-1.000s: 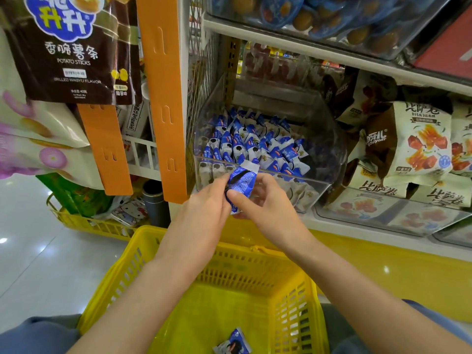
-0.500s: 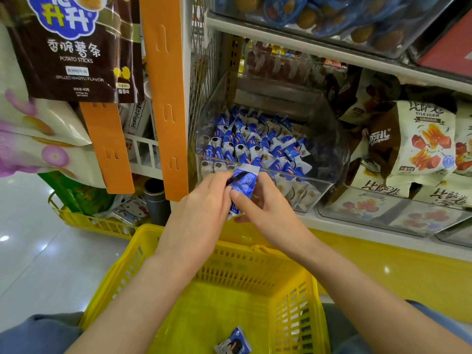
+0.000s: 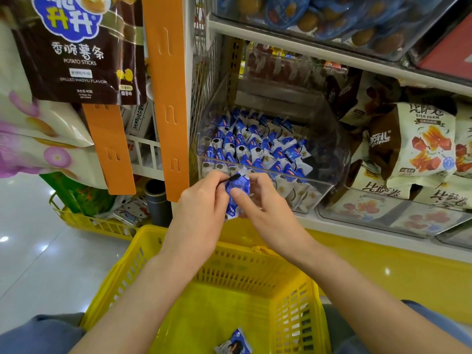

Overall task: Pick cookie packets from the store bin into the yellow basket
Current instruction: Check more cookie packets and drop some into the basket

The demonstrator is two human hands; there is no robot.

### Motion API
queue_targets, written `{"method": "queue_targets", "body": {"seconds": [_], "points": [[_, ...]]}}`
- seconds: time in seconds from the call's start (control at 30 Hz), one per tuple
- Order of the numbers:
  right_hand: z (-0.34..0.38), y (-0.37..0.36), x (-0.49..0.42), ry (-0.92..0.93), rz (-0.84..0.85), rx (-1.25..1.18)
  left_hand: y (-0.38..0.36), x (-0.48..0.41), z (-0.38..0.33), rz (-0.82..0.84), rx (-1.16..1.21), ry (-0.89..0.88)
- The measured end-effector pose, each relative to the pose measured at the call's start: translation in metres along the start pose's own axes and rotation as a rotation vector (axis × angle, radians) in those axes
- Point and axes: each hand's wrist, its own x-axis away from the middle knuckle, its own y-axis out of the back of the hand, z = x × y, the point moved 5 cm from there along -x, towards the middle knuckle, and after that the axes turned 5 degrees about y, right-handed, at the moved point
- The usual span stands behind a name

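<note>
The left hand (image 3: 201, 203), just left of the frame's centre, pinches the upper left edge of a small blue-and-white foil cookie packet (image 3: 236, 191), its fingers curled onto the wrapper. The packet sits between the two hands, its long axis running nearly top to bottom of the frame and leaning slightly, with the lower end poking out below the fingers. The right hand (image 3: 265, 208), just right of centre, is also clamped on it, with the thumb laid across the blue face and the fingers behind.

Above and to the right of the hands stands the clear plastic store bin (image 3: 329, 149), heaped with matching packets (image 3: 255, 146). The held packet is already outside the bin's front lip; whether it touches the lip cannot be told.

The relation that matters is vertical. The yellow slatted plastic basket (image 3: 255, 267) opens in the lower centre, right under both hands, with one like packet (image 3: 233, 344) on its floor. Both hands look equally near, so the next move is probably a short lowering towards the viewer and a release, the packet dropping end first.
</note>
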Motion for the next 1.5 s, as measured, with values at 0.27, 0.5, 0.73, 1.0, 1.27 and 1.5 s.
{"method": "queue_targets", "body": {"seconds": [0.27,0.5,0.73,1.0,1.27,1.5], "points": [[-0.003,0.001,0.0,0.028,0.017,-0.05,-0.002,-0.004,0.011,0.028,0.141,0.143],[-0.007,0.007,0.0,0.05,-0.095,0.157,-0.019,0.0,0.007,0.306,0.57,0.398],[-0.001,0.0,0.002,0.0,0.078,0.078,-0.01,-0.007,0.02,0.109,0.574,0.439],[0.009,0.003,-0.001,0.045,0.148,-0.013,-0.002,-0.009,0.025,0.03,0.636,0.435],[0.009,0.002,-0.003,-0.117,0.172,-0.324,0.015,-0.017,0.013,0.007,0.436,0.232],[0.011,0.036,-0.017,-0.211,0.098,-0.377,0.017,-0.047,-0.007,0.035,0.274,0.069]]}}
